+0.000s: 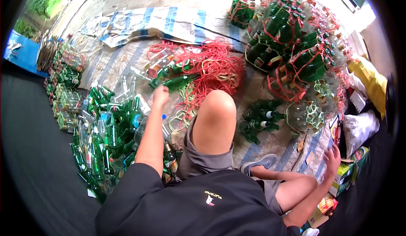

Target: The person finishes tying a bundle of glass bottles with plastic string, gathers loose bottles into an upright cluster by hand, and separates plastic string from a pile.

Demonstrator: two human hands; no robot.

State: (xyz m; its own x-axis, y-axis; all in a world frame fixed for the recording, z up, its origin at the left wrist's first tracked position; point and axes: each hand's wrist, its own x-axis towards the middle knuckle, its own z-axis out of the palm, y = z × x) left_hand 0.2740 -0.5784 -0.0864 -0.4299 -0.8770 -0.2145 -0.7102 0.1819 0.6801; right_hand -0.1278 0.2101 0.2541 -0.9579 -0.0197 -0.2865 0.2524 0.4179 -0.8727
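My left hand [160, 95] is closed, knuckles forward, just below the ends of green glass bottles [177, 82] lying on their sides. Whether it grips one of them is hidden. Beside those bottles lies a tangled heap of red plastic twine [218, 69], with paler green strands [186, 94] along its near edge. A few clear bottles [160, 60] rest at the heap's left. My right hand [333, 157] is out at the right over my bent knee, fingers apart and holding nothing. Close to it are a white sack [360, 131] and a green carton [353, 168].
Loose bottles [105, 138] pile up at my left. Bundles tied with red twine [292, 33] stack high at the right. Several green bottles [262, 117] stand grouped near my shoe [259, 164]. A blue-and-white striped tarp [169, 20] covers the ground. More tied bundles [67, 86] line the far left.
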